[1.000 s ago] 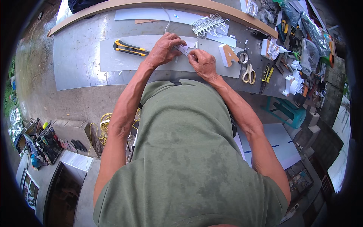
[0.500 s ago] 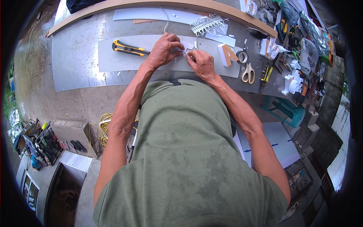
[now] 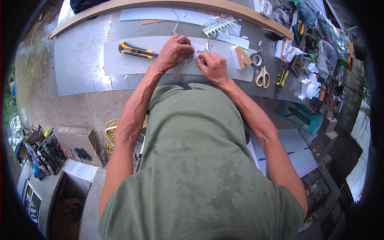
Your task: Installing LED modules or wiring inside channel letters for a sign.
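Note:
Over the pale sheet [image 3: 136, 69] on the table, my left hand [image 3: 175, 52] and my right hand [image 3: 213, 66] meet, fingers pinched together. Between their fingertips is a small whitish piece [image 3: 195, 56], too small and too covered to tell its kind. Left of my left hand lies a yellow and black utility knife [image 3: 138, 51]. Just beyond my right hand, a small white module [image 3: 207, 47] sits on a wire from a bundle of white modules [image 3: 219, 26]. A white block letter with a brown face [image 3: 241, 58] stands to the right of that hand.
Scissors [image 3: 263, 77], a tape roll [image 3: 257, 60] and yellow-handled pliers [image 3: 282, 78] lie at the right. Further right are white letter pieces [image 3: 310, 85] and plastic bags [image 3: 327, 56]. A long brown strip [image 3: 168, 4] borders the far side. A teal stool [image 3: 305, 117] stands below.
My fingers have shifted slightly around the small whitish piece, and less of it shows. Both forearms and the things on the table have stayed in place.

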Available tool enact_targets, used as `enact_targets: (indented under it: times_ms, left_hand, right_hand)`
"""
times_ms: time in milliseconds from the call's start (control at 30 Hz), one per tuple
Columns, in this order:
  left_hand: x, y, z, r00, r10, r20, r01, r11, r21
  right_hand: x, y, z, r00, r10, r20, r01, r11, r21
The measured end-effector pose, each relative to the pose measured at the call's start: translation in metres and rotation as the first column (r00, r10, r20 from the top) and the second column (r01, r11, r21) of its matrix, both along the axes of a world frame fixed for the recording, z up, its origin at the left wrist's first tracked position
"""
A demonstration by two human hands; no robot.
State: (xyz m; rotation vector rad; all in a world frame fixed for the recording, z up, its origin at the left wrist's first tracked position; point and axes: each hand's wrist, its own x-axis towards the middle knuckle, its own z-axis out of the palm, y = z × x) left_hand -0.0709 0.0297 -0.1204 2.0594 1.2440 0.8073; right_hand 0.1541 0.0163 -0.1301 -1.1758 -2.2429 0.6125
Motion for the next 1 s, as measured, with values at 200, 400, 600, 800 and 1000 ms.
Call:
enact_targets:
  times_ms: [200, 400, 600, 800, 1000]
  left_hand:
    - [0.000, 0.000, -0.001, 1.000, 0.010, -0.004, -0.010, 1.000, 0.011]
    - [0.000, 0.000, -0.001, 1.000, 0.013, 0.000, -0.013, 1.000, 0.011]
    - [0.001, 0.000, 0.000, 1.000, 0.019, 0.006, -0.019, 1.000, 0.001]
    - [0.000, 0.000, -0.001, 0.999, 0.026, 0.026, -0.026, 1.000, 0.003]
    - [0.001, -0.001, 0.000, 0.999, 0.028, 0.016, -0.028, 1.000, 0.001]
  right_hand:
    - [0.004, -0.002, 0.012, 0.998, 0.017, -0.061, -0.024, 0.993, -0.116]
    - [0.006, -0.002, 0.009, 0.996, 0.025, -0.086, -0.032, 0.996, -0.087]
    - [0.004, -0.002, 0.008, 0.995, 0.003, -0.096, -0.010, 0.997, -0.070]
    - [0.003, -0.001, 0.006, 0.995, 0.000, -0.097, -0.006, 0.998, -0.061]
    - [0.003, -0.001, 0.005, 0.995, -0.006, -0.095, 0.000, 0.998, -0.065]
